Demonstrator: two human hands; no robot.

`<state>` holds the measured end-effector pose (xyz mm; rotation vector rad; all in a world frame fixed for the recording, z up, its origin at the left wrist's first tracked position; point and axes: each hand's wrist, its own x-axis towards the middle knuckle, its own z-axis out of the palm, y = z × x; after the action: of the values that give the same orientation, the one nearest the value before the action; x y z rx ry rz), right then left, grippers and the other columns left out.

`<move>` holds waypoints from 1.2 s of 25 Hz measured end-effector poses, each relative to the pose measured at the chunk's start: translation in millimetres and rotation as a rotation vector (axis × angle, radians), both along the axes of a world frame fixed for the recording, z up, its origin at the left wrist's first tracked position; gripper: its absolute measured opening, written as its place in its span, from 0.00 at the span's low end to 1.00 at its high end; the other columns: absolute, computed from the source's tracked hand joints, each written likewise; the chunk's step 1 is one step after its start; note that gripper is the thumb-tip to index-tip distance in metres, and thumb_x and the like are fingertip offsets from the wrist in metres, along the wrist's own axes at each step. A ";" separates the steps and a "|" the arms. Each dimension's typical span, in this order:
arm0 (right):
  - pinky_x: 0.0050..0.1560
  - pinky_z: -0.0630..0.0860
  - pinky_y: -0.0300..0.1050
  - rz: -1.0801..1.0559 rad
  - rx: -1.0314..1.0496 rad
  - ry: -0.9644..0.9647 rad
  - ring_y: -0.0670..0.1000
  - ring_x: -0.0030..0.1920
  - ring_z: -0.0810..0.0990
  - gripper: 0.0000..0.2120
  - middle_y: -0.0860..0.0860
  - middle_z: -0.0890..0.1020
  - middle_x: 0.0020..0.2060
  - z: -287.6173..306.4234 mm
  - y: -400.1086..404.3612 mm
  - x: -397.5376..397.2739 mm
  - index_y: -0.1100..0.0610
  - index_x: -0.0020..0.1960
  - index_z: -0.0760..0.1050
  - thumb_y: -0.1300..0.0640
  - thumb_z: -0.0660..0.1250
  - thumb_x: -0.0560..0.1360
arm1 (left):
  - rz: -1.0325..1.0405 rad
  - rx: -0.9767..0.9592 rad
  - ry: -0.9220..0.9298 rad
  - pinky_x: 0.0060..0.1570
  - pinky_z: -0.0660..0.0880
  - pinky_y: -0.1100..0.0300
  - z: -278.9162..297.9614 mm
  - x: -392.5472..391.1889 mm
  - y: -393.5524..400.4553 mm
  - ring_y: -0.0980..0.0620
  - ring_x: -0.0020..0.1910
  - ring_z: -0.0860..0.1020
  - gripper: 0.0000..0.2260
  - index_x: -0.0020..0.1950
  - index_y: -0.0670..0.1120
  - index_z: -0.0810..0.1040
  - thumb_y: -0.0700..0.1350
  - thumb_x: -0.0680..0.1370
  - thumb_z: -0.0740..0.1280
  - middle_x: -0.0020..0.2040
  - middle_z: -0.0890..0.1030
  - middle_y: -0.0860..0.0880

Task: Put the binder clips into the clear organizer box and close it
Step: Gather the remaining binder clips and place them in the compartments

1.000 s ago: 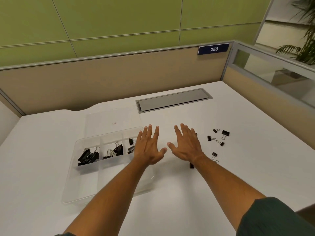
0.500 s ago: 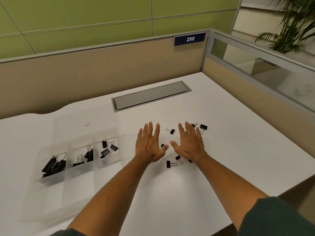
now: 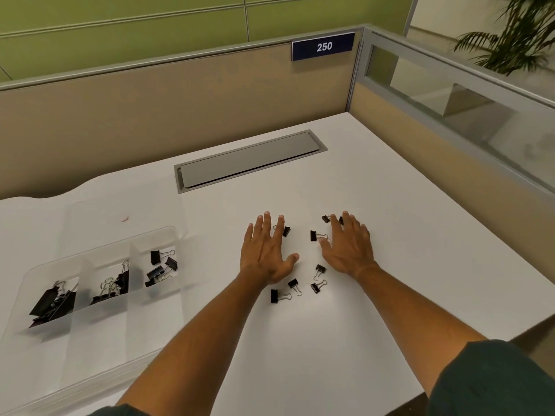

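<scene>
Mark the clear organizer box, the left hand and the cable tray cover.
clear organizer box [image 3: 172, 230]: head view, far right rim corner.
left hand [image 3: 264, 256]: head view, back of hand.
cable tray cover [image 3: 249, 160]: head view, grey lid centre.

Single head-worn view, wide-angle, edges bowed. Looks forward and steeply down from above near desk edge onto white desk [image 3: 390, 235]. Faces partition [image 3: 150, 121] across upper frame. Both forearms enter from bottom edge, close to lens. No second view, no overlap.
</scene>
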<state>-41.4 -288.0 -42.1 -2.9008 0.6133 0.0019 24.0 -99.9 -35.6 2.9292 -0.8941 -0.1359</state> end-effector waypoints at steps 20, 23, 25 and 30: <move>0.52 0.75 0.52 -0.073 0.249 -0.073 0.61 0.52 0.75 0.16 0.59 0.69 0.58 10.1 -22.4 1.8 0.65 0.60 0.72 0.68 0.60 0.73 | 0.019 0.019 -0.028 0.77 0.41 0.49 7.5 -2.6 11.4 0.44 0.78 0.41 0.40 0.79 0.48 0.41 0.65 0.76 0.55 0.79 0.42 0.41; 0.51 0.75 0.49 -0.073 0.286 -0.150 0.61 0.50 0.77 0.14 0.58 0.70 0.58 14.8 -9.6 2.0 0.62 0.59 0.74 0.67 0.63 0.73 | 0.031 0.000 -0.042 0.77 0.42 0.49 12.8 -4.5 23.7 0.44 0.78 0.41 0.40 0.79 0.48 0.42 0.65 0.76 0.55 0.79 0.42 0.41; 0.48 0.74 0.47 -0.071 0.321 -0.210 0.59 0.49 0.78 0.10 0.57 0.74 0.55 19.7 1.2 3.1 0.60 0.54 0.76 0.66 0.66 0.74 | 0.038 -0.013 -0.046 0.77 0.42 0.49 16.8 -6.6 33.3 0.44 0.78 0.41 0.39 0.79 0.48 0.42 0.65 0.76 0.55 0.79 0.42 0.41; 0.44 0.77 0.49 -0.059 0.402 -0.273 0.56 0.47 0.80 0.04 0.55 0.80 0.48 31.3 33.3 9.3 0.58 0.48 0.78 0.60 0.71 0.74 | 0.063 -0.038 -0.066 0.77 0.44 0.49 28.4 -10.1 63.5 0.43 0.78 0.42 0.40 0.79 0.48 0.42 0.65 0.76 0.56 0.79 0.43 0.41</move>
<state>-32.1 -254.7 -10.7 -2.4381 0.5726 -0.2457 13.9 -36.4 -7.1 2.9377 -0.8029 -0.0182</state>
